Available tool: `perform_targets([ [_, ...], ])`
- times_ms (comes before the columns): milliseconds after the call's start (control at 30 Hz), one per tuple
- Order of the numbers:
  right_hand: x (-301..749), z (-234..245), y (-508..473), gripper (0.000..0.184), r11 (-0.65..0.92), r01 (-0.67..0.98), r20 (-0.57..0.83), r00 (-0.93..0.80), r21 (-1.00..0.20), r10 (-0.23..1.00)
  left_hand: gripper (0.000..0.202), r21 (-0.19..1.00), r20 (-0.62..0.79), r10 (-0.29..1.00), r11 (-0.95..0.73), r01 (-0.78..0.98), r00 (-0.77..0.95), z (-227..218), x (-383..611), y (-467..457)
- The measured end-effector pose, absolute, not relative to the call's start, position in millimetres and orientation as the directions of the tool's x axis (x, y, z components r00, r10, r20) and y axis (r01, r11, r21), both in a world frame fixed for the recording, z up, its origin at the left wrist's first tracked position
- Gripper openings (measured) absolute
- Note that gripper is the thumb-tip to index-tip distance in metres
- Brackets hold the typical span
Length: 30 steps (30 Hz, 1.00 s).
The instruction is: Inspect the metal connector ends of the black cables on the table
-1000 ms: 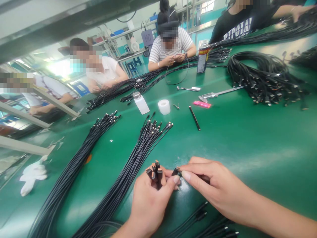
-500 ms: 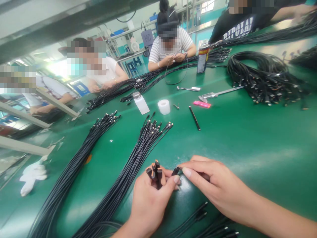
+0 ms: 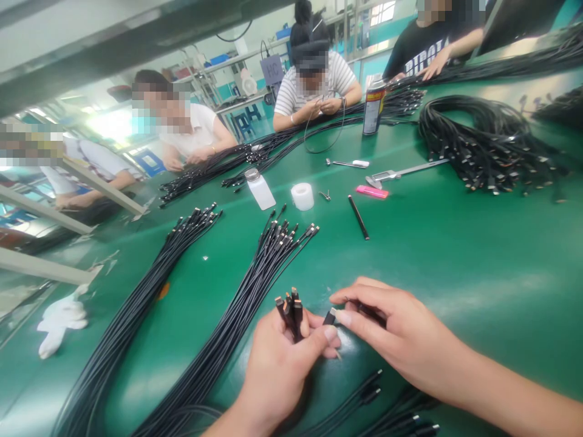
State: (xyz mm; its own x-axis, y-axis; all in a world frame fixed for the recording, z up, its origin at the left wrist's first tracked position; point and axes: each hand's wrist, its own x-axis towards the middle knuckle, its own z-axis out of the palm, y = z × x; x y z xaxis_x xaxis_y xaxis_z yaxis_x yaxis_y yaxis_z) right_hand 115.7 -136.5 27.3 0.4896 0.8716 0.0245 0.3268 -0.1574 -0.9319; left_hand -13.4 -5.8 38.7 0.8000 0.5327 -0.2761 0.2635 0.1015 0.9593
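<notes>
- White cloth (image 3: 59,321) lies crumpled near the table's left edge, on the green table (image 3: 455,261).
- Black cable bundle (image 3: 136,291) fans across the left side, its connector ends pointing toward the far edge.
- Co-worker in a white top (image 3: 194,130) sits beyond the far left edge, both hands low over the cables.
- Second black cable bundle (image 3: 232,321) runs from the near edge, just left of my left hand.
- My left hand (image 3: 282,370) is clenched around a cluster of black cable connectors (image 3: 289,312), which stand upright above the near edge of the table, with the thumb pressing across them.
- White plastic bottle (image 3: 259,191) and white tape roll (image 3: 302,196) stand mid-table, well beyond my hands.
- Co-worker in a striped shirt (image 3: 314,91) holds a loop of cable at the far edge.
- Black marker (image 3: 359,216), pink strip (image 3: 372,192) and digital caliper (image 3: 405,170) lie past my fingers.
- My right hand (image 3: 401,334) pinches a dark cable, its single connector (image 3: 330,317) just beside my left thumb.
- Coiled cable bundle (image 3: 483,145) lies heaped toward the far right corner.
</notes>
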Motion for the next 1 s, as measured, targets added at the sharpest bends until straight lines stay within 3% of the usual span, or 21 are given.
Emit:
perform_targets([
  [133, 115.1, 29.6, -136.2, 0.025, -0.146, 0.382, 0.052, 0.463, -0.912, 0.885, 0.021, 0.952, -0.305, 0.497, 0.126, 0.28, 0.812, 37.2, -14.5, -7.0],
  [267, 121.5, 28.4, -136.9, 0.038, -0.229, 0.431, 0.106, 0.626, -0.873, 0.772, 0.021, 0.956, -0.294, 0.469, 0.148, 0.254, 0.833, 37.1, -13.3, -7.0],
  [333, 123.8, 28.5, -137.3, 0.033, -0.202, 0.416, 0.112, 0.617, -0.887, 0.779, 0.019, 0.955, -0.298, 0.451, 0.146, 0.26, 0.841, 36.8, -13.2, -7.2],
  [400, 123.8, 29.1, -137.4, 0.018, -0.09, 0.396, 0.141, 0.516, -0.914, 0.845, 0.02, 0.954, -0.3, 0.434, 0.15, 0.259, 0.849, 36.0, -13.7, -7.0],
  [467, 122.2, 29.5, -137.3, 0.016, -0.01, 0.394, 0.168, 0.414, -0.919, 0.895, 0.022, 0.955, -0.295, 0.429, 0.124, 0.268, 0.854, 34.7, -14.4, -5.6],
  [567, 121.0, 27.4, -137.7, 0.034, -0.102, 0.479, 0.116, 0.404, -0.872, 0.907, 0.023, 0.963, -0.258, 0.45, 0.046, 0.266, 0.855, 32.1, -14.7, -1.0],
  [667, 122.2, 22.6, -138.4, 0.048, -0.201, 0.551, 0.084, 0.448, -0.81, 0.89, 0.023, 0.97, -0.245, 0.458, 0.111, 0.218, 0.855, 30.4, -13.2, 3.9],
  [767, 122.5, 18.9, -138.4, 0.035, -0.204, 0.564, 0.075, 0.431, -0.801, 0.899, 0.023, 0.953, -0.276, 0.459, 0.245, 0.178, 0.844, 30.6, -10.8, 6.7],
  [867, 120.3, 19.2, -137.9, 0.004, -0.199, 0.521, 0.047, 0.421, -0.83, 0.906, 0.023, 0.939, -0.297, 0.474, 0.304, 0.162, 0.829, 31.4, -9.1, 7.4],
  [1000, 118.4, 21.3, -137.2, 0.01, -0.197, 0.459, 0.045, 0.464, -0.867, 0.885, 0.022, 0.933, -0.3, 0.506, 0.333, 0.137, 0.809, 31.3, -8.2, 7.5],
])
